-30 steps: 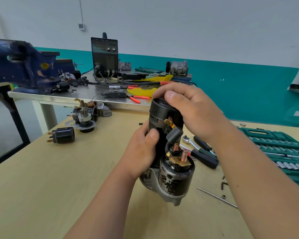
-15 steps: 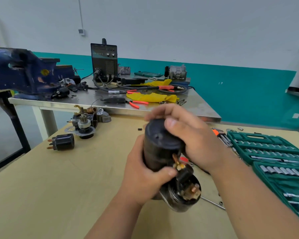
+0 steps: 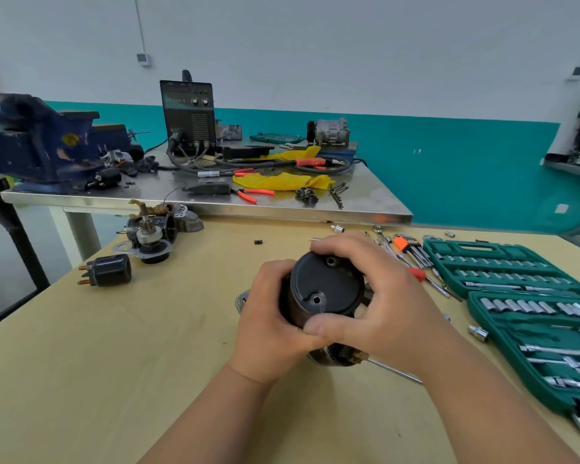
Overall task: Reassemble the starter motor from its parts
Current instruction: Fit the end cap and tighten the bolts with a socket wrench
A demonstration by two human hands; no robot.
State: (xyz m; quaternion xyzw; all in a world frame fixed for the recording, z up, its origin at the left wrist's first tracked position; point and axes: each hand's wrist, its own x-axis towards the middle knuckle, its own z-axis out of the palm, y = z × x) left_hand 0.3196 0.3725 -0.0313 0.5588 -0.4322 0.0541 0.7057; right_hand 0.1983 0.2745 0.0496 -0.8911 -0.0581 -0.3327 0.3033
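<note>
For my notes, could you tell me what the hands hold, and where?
The starter motor: the left hand wraps the side of its black housing, the right hand clasps its round end's rim.

Two hands are counted, a left hand and a right hand, with one motor. Two tables are seen, a wooden table and a steel table. One solenoid, one vise, one welder and one compressor are counted. Two green socket trays are seen, a near tray and a far tray. One hex key set and one rod are noted. The yellow cloths cannot be counted surely.
</note>
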